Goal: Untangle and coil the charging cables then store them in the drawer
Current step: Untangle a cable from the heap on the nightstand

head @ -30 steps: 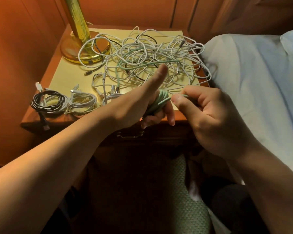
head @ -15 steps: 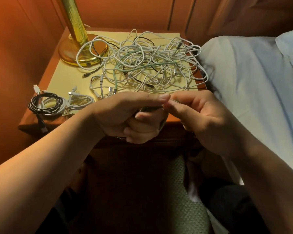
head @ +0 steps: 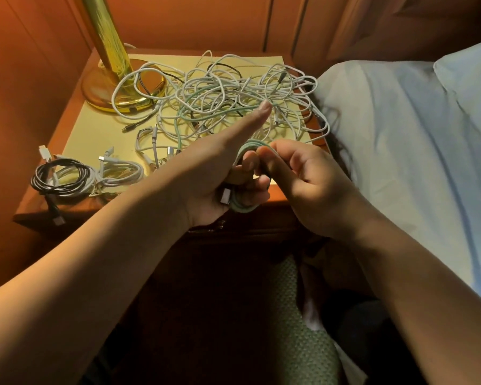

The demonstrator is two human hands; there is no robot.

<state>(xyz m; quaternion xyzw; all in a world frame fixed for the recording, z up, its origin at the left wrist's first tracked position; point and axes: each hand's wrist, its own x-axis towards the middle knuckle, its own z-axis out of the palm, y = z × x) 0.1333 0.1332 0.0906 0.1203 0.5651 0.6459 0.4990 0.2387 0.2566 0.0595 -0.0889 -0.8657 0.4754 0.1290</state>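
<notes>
Winding the green cable (head: 245, 202) round our left hand (head: 217, 173), whose lower fingers curl through the coil while the forefinger points straight, we pinch its free run in our right hand (head: 303, 179) just beside, trailing back toward the tangle (head: 222, 98) on the nightstand (head: 100, 129).
</notes>
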